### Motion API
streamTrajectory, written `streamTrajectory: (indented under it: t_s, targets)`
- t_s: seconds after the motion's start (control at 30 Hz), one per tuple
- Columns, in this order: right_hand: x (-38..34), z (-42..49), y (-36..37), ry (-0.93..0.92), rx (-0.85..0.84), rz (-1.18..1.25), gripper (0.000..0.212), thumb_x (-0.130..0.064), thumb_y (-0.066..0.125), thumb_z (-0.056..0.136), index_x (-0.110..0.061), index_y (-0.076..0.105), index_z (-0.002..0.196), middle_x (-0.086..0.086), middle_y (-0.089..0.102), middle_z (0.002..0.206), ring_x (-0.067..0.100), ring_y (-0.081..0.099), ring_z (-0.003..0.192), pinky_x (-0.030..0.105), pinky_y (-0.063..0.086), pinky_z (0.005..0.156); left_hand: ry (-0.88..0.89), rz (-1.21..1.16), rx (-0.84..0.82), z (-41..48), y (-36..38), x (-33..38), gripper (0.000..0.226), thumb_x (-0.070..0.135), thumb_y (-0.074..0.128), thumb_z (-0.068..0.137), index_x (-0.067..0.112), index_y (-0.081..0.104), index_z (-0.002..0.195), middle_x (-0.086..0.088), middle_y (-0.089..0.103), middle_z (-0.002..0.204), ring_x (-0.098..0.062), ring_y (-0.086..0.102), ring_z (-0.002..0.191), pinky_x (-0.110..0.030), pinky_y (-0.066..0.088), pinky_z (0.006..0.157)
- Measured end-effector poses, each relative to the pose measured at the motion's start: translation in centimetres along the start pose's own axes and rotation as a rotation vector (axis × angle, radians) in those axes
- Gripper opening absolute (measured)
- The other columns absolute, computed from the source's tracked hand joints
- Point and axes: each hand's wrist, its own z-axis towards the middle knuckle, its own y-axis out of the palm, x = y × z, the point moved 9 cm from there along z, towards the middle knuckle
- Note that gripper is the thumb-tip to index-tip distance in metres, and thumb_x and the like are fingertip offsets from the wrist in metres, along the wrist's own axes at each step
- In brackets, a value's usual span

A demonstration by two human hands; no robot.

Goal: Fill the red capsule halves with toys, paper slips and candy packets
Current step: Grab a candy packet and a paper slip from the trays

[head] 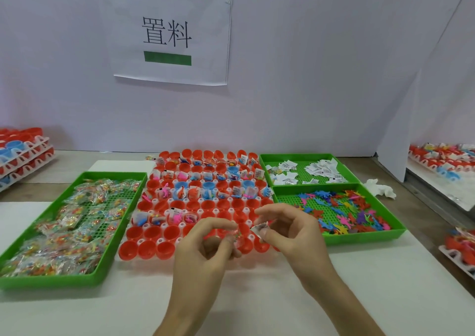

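Observation:
A white rack of red capsule halves (164, 233) lies in the middle of the table; a few halves are blue. The far rows and part of one near row hold toys, slips and packets. My left hand (203, 248) hovers over the rack's near right rows and pinches a clear candy packet (237, 236). My right hand (290, 230) is beside it and pinches a small white paper slip (258, 229). Both hands hide several capsules beneath them.
A green tray of candy packets (38, 281) is on the left. Two green trays are on the right: paper slips (303, 157) behind, flat coloured toys (359, 235) in front. Stacked capsule racks (23, 153) stand at far left and far right. A crumpled tissue (380, 189) lies nearby.

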Motion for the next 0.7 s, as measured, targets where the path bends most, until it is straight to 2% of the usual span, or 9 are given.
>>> streamTrajectory:
  t_s: [0.17,0.27,0.33,0.43,0.6,0.7]
  targets:
    - [-0.4,-0.2,0.6,-0.031,-0.055,0.001,0.037,0.004,0.069,0.076,-0.028,0.076,0.094,0.004,0.075,0.087,0.008,0.062,0.067,0.025,0.054,0.063,-0.037,-0.059,-0.016,0.3,0.2,-0.2,0.032,-0.005,0.069,0.088,0.027,0.073,0.087,-0.006,0.073,0.079,-0.024,0.073,0.066,-0.024,0.058,0.062]
    - [-0.7,-0.3,1.0,-0.045,-0.106,0.013,0.041,0.005,0.069,0.077,-0.029,0.075,0.100,0.004,0.073,0.094,0.015,0.058,0.069,0.034,0.054,0.066,-0.066,-0.072,-0.067,0.3,0.8,-0.4,0.037,-0.007,0.067,0.088,0.030,0.074,0.089,-0.003,0.075,0.085,-0.025,0.074,0.070,-0.028,0.061,0.065]
    - [-0.8,-0.4,1.4,-0.050,-0.139,0.034,0.040,-0.001,0.071,0.076,-0.029,0.073,0.105,0.002,0.070,0.099,0.013,0.057,0.068,0.031,0.053,0.067,-0.097,-0.078,-0.130,0.2,1.4,-0.6,0.036,-0.007,0.066,0.089,0.027,0.076,0.090,-0.005,0.076,0.086,-0.025,0.074,0.072,-0.029,0.061,0.068]
    - [-0.7,-0.5,1.9,-0.051,-0.173,0.011,0.040,-0.007,0.075,0.078,-0.028,0.071,0.112,-0.001,0.067,0.098,0.016,0.056,0.067,0.033,0.054,0.067,-0.176,-0.145,-0.191,0.0,2.2,-1.1,0.024,0.003,0.063,0.094,0.020,0.079,0.090,-0.011,0.076,0.085,-0.028,0.073,0.075,-0.027,0.060,0.069]
    - [-0.4,-0.5,1.8,-0.044,-0.187,-0.067,0.045,-0.016,0.076,0.077,-0.031,0.067,0.119,-0.005,0.062,0.098,0.018,0.057,0.065,0.034,0.052,0.063,-0.267,-0.255,-0.208,-0.1,2.6,-1.6,0.021,0.020,0.060,0.095,0.020,0.080,0.093,-0.019,0.075,0.084,-0.029,0.073,0.075,-0.025,0.058,0.069]
    - [-0.6,-0.6,1.7,-0.062,-0.195,-0.093,0.048,-0.019,0.075,0.077,-0.032,0.064,0.122,-0.005,0.061,0.101,0.023,0.059,0.064,0.049,0.054,0.062,-0.195,-0.178,-0.231,-0.1,2.6,-1.0,0.016,0.012,0.067,0.091,0.021,0.080,0.092,-0.013,0.076,0.081,-0.025,0.073,0.074,-0.023,0.057,0.067]
